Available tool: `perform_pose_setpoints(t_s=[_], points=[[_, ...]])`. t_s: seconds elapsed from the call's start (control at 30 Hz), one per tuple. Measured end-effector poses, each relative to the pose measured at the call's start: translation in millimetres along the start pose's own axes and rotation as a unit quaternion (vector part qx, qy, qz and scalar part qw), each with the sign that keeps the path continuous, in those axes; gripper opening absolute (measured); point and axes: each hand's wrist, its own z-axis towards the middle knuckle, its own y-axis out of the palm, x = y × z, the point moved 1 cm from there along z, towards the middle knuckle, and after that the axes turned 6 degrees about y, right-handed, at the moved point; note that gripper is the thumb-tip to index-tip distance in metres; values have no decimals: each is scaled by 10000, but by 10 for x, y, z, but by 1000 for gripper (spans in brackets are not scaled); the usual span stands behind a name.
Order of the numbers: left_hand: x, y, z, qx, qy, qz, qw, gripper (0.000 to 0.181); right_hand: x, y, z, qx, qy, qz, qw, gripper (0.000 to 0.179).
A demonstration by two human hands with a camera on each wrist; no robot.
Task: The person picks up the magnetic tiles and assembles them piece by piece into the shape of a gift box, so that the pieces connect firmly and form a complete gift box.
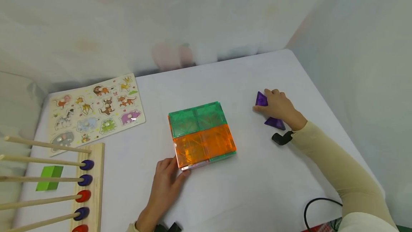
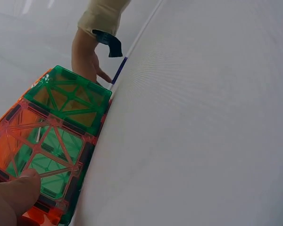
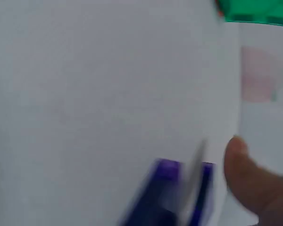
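Note:
A box built of translucent green and orange magnetic tiles (image 1: 202, 135) lies on the white table. My left hand (image 1: 165, 185) holds its near left corner. In the left wrist view the left thumb (image 2: 26, 190) rests on a pinkish tile face with green tiles behind it. My right hand (image 1: 278, 107) is over purple triangular magnetic tiles (image 1: 261, 99), and another purple part (image 1: 275, 123) shows below the palm. The right wrist view is blurred; there the right thumb (image 3: 243, 172) stands apart from the purple tiles (image 3: 167, 172). The other right fingertips are hidden there.
An animal peg puzzle (image 1: 107, 110) lies at the back left. Nearer stands a wooden peg rack (image 1: 96, 174) with blue and red beads, its rods pointing left, beside a green block (image 1: 49, 178). A black cable (image 1: 317, 200) curves at the front right. A draped wall backs the table.

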Motion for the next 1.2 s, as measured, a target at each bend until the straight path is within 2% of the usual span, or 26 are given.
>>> perform_pose_setpoints(t_s=[0.07,0.2,0.47,0.57,0.7,0.77,0.83,0.93,1.0,1.07,1.2], points=[[-5,-5,-14,-25,-4,13,10000,54,35,46,74,-111,121,-111,9998,86],[-9,-14,-20,-41,62,38,10000,56,38,55,176,73,235,-152,9996,79],[-57,-4,-38,14,1,96,10000,60,-54,-32,399,-362,62,609,9975,69],[-64,4,-40,-81,-50,52,9999,61,-113,-124,343,-110,-66,730,9972,51],[-67,13,-23,-136,-19,22,9999,59,-307,-400,155,572,-553,889,9929,27],[-67,7,-16,-129,32,57,9999,59,-493,-531,14,699,-917,1196,9861,22],[-66,0,-13,-84,83,84,9999,59,-747,-611,-138,630,-1470,1575,9745,18],[-64,-9,-12,-13,117,80,9999,59,-1197,-622,-350,54,-2479,1962,9487,16],[-63,-9,-11,-10,96,43,9999,59,-1472,-564,-449,-421,-3063,1940,9310,18],[-61,-8,-12,-37,62,6,10000,59,-1699,-475,-508,-870,-3419,1795,9183,20],[-54,-10,-6,-157,19,4,9999,59,-1976,-301,-555,-1368,-3725,1565,9044,25]])
